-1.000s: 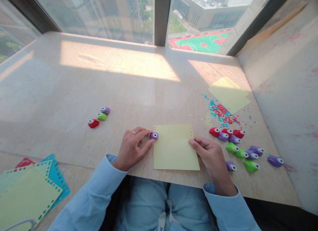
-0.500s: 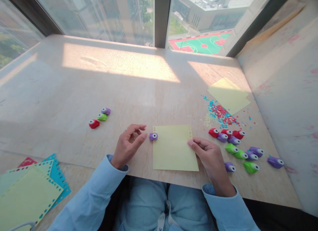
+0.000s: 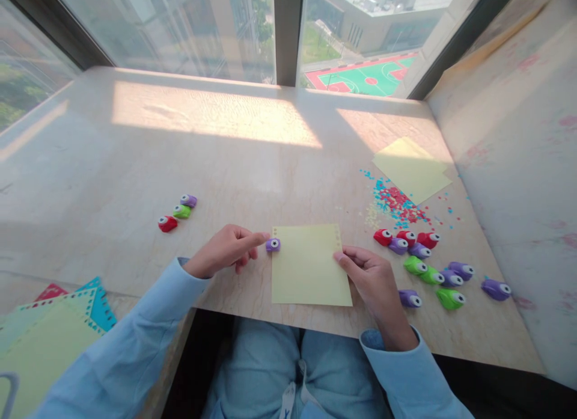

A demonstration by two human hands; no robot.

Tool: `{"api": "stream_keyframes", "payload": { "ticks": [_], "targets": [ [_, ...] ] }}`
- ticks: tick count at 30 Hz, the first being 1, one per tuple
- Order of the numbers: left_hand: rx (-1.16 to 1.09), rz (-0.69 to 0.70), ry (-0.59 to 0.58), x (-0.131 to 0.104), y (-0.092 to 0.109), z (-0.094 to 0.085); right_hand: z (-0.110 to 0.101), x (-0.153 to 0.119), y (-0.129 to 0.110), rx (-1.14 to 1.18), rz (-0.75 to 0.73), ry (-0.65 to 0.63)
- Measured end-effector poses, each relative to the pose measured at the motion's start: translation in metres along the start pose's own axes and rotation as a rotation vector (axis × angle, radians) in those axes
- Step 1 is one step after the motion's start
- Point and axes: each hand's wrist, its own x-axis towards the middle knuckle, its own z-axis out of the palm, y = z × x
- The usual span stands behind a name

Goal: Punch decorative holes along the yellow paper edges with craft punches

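A pale yellow sheet of paper lies near the front edge, with small punched holes at its upper left and upper right corners. My right hand pinches its right edge between thumb and fingers. On the sheet's left edge sits a small purple craft punch with a dark star on its white button. My left hand is just left of this punch, one digit stretched toward it and the other fingers loosely curled. The fingertip is at the punch's side; whether it touches, I cannot tell. Nothing shows inside the left hand.
Several red, purple and green punches stand at right; three more are at left. Coloured paper bits lie by yellow sheets. Punched sheets overlap at lower left. Windows and a papered wall border the surface.
My left hand has turned and its fingers have curled, with one digit now reaching the purple punch's side. My right hand keeps its pinch on the paper. The view has shifted slightly.
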Motion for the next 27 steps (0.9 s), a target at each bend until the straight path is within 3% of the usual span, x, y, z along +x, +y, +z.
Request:
{"api": "stream_keyframes", "payload": {
  "ticks": [2,5,27],
  "targets": [
    [-0.002,-0.051,-0.098,0.003,0.002,0.0,0.001,0.0,-0.001,-0.007,-0.005,0.005],
    [0.006,-0.072,-0.153,0.009,0.004,0.0,0.001,0.001,-0.002,-0.027,-0.018,0.004],
    [0.008,-0.128,-0.151,0.023,0.005,-0.001,0.003,0.003,-0.002,-0.18,-0.197,0.033]
  ]
}}
